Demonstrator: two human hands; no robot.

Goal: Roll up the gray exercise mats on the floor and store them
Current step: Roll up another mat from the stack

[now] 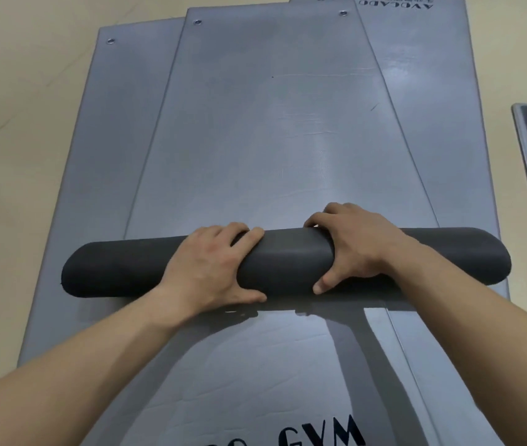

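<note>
Both hands (pixel 283 262) gripping half-rolled gray mat (pixel 120 268)

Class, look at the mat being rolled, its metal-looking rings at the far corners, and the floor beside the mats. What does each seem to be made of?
Rolled mat: probably soft foam with a matte dark gray underside; it bends into a thick roll and dents under both hands. Its flat top face is smoother, with a slight sheen.
Corner rings: likely metal eyelets, shiny and silvery.
Floor: smooth beige, possibly vinyl or tile; unclear.

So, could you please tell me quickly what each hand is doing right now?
Left hand: closed around the dark gray rolled-up foam mat, left of its middle.
Right hand: closed around the same roll, right of its middle.
</note>
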